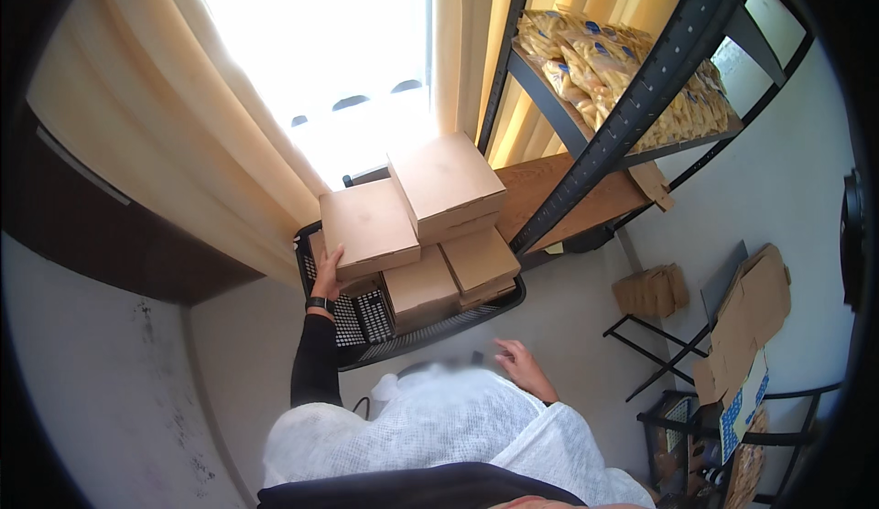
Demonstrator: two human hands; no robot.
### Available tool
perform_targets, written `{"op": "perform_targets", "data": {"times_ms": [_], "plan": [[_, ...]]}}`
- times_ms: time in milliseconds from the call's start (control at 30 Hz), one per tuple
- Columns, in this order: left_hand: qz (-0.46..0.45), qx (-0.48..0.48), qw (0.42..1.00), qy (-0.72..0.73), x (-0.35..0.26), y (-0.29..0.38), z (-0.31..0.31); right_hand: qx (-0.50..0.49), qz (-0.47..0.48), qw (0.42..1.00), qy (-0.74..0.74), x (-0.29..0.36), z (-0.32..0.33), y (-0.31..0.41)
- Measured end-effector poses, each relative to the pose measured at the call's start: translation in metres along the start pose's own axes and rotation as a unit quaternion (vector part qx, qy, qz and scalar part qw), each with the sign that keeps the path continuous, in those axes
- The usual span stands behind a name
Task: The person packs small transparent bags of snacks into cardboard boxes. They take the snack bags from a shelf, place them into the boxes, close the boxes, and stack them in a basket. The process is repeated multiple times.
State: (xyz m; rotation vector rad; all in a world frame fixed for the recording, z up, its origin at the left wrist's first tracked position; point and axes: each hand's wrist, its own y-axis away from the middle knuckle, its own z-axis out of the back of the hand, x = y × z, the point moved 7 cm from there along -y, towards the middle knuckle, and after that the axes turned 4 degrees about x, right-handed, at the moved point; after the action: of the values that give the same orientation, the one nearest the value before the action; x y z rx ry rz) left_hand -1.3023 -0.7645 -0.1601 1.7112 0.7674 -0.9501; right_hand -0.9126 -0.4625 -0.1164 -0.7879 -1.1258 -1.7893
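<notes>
Several closed cardboard boxes (446,172) are stacked in a black plastic basket (439,327). My left hand (328,275) rests on the near left edge of an upper cardboard box (367,224), its fingers on the lid and side; whether it grips the box I cannot tell. A dark watch is on that wrist. Two lower box piles, one topped by a cardboard box (419,282), stand at the basket's near right. My right hand (523,368) is in front of my body, right of the white garment, holding nothing, its fingers apart and slightly bent.
A black metal shelving rack (635,97) rises at the right, bearing bagged yellowish goods (597,63) above a wooden shelf (549,186). Yellow curtains (185,111) flank a bright window. Flattened cardboard (748,317) and a black folding stand (659,358) are at the far right.
</notes>
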Motion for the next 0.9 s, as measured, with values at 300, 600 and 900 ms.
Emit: {"op": "perform_targets", "data": {"times_ms": [300, 600, 900], "plan": [[-0.140, -0.046, 0.986, 0.083, -0.070, 0.055, 0.020, -0.038, -0.013, 0.999, 0.019, -0.026, 0.006, 0.003], [-0.158, 0.097, 0.982, 0.036, -0.122, 0.019, -0.164, -0.029, -0.030, 0.998, 0.041, -0.039, 0.005, -0.002], [-0.131, 0.072, 0.988, -0.047, -0.074, -0.052, -0.226, -0.095, -0.066, 0.993, -0.012, -0.063, 0.020, 0.030]]}}
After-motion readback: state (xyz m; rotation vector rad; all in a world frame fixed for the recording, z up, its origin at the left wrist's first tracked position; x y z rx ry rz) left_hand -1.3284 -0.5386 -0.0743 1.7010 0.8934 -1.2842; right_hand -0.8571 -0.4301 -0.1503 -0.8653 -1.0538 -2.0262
